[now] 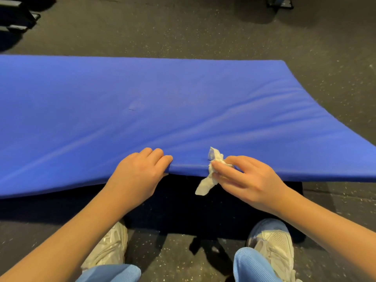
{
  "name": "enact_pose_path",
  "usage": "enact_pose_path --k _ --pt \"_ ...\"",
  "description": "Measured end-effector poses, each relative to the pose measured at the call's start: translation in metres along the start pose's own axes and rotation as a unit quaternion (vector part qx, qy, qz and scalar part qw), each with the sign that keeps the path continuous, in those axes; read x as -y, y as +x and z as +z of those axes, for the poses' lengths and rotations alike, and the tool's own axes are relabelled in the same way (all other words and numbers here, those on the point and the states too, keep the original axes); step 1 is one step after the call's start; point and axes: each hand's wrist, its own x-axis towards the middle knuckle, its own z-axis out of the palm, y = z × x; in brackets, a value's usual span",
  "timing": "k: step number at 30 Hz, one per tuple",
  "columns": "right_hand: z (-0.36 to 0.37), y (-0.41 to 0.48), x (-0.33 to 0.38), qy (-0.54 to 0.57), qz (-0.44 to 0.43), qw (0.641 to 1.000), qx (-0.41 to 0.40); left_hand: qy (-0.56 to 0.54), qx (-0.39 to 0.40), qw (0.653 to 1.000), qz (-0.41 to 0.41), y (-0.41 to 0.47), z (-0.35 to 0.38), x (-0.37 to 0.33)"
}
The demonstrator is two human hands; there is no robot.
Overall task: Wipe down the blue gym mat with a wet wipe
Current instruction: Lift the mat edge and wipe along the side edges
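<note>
The blue gym mat (162, 102) spreads across the dark speckled floor, its near edge lifted off the ground. My left hand (138, 174) grips that raised near edge, fingers curled over the top. A crumpled white wet wipe (211, 171) is folded over the same edge just to the right. My right hand (248, 180) pinches the wipe against the mat's edge, with a tail of the wipe hanging below.
Dark rubber flooring (203, 33) surrounds the mat. Black equipment bases stand at the far left (18, 19) and far right (280, 3). My two white trainers (109, 247) and light blue trouser legs (252, 265) are just below the lifted edge.
</note>
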Motion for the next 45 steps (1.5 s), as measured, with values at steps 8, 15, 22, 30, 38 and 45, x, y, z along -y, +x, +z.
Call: enact_pose_path --k 8,15,22,30,38,45 --pt "-0.006 -0.008 0.000 -0.013 0.004 1.000 -0.012 -0.007 0.005 0.999 -0.034 -0.021 -0.001 0.010" --pt "0.019 0.033 0.024 0.007 -0.008 0.999 -0.050 0.001 0.015 0.994 -0.107 -0.060 -0.011 0.030" --pt "0.046 0.068 0.043 -0.026 -0.032 0.998 -0.041 0.009 0.057 0.984 -0.168 -0.082 -0.022 0.049" --pt "0.044 0.061 0.043 0.014 -0.016 1.000 0.006 -0.034 0.021 0.996 -0.085 -0.032 -0.002 0.016" --pt "0.030 0.022 0.039 0.041 0.035 0.999 0.005 -0.027 0.040 0.994 -0.101 -0.031 -0.003 0.011" --pt "0.020 0.002 0.037 0.031 0.051 0.998 -0.013 -0.019 0.041 0.994 -0.104 -0.029 -0.007 0.009"
